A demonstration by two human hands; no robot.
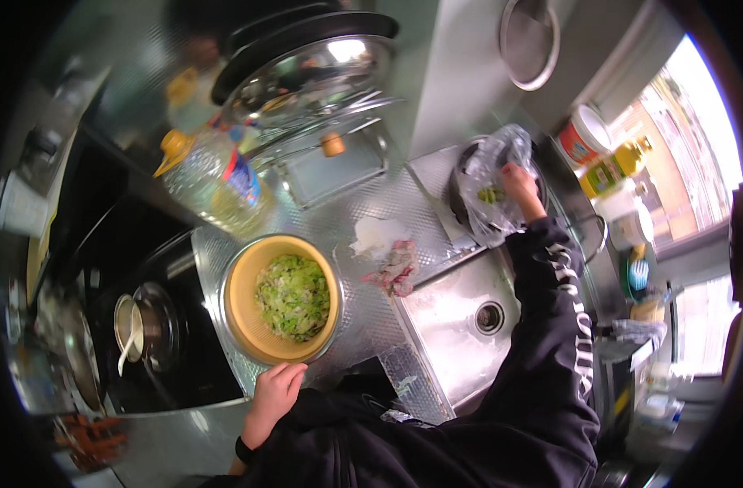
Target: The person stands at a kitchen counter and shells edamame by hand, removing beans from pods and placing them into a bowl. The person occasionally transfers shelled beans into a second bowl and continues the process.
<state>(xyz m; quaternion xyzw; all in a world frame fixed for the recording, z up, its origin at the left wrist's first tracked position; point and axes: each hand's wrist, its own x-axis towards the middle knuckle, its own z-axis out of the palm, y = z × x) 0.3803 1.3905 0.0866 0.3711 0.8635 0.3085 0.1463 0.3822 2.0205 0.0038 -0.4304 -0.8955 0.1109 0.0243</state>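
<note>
My right hand (520, 186) reaches to the far right and grips a clear plastic bag (482, 165) with its fingers closed. The bag sits in a dark round pot (457, 194), and some green pieces (491, 195) show through it. My left hand (278, 387) is at the near edge of the counter, just below a yellow colander (238, 305); whether its fingers touch the rim I cannot tell. Chopped green vegetables (293, 297) lie in the colander, which rests inside a metal bowl (340, 305).
A steel sink (451, 348) lies right of centre. A crumpled cloth (397, 268) is by its corner. A large oil bottle (216, 183) stands behind the colander, with a metal tray (335, 168) beside it. At left, a small pot (155, 326) holding a white spoon (127, 348) stands on a black cooktop (194, 372).
</note>
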